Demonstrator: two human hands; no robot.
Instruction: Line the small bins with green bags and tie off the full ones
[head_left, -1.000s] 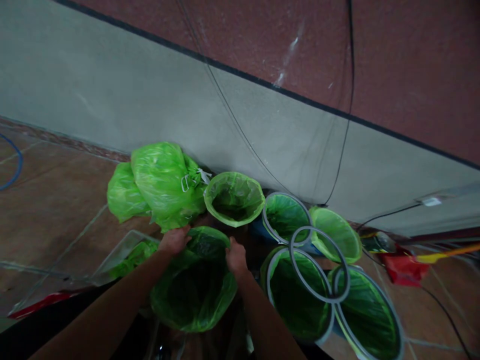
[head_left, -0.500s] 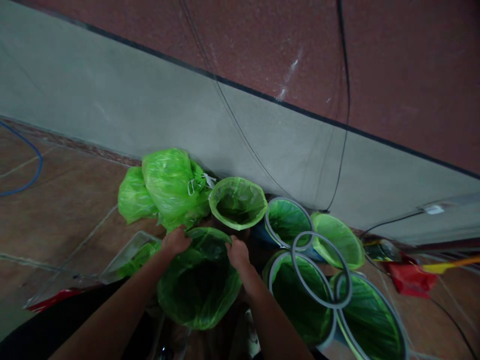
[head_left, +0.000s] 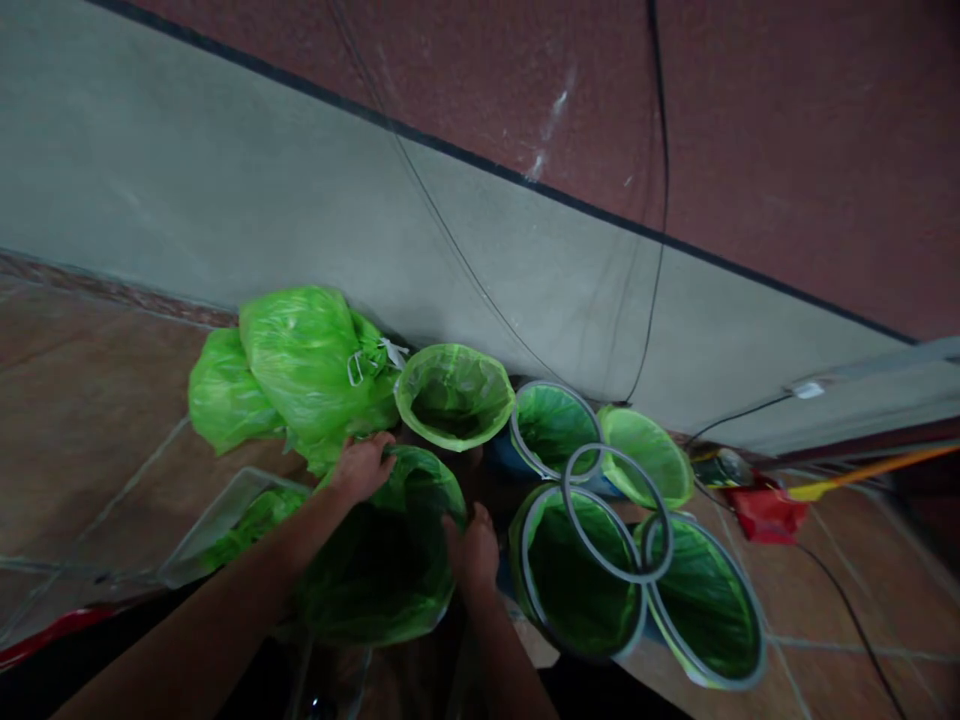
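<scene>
A bin lined with a green plastic bag stands on the floor right below me. My left hand grips the bag's far left rim, fingers curled over the edge. My right hand presses the bag's right rim downward, fingers closed on the plastic. Beyond it stands another lined bin by the wall.
Two tied full green bags lie at the left against the grey wall. Several more green-lined bins with grey ring rims stand at the right. A clear tray lies at the left. Cables, a red object and a yellow handle lie at far right.
My right hand has slid down along the bag's right rim toward me. My left hand stays on the far rim. The view has shifted slightly right.
</scene>
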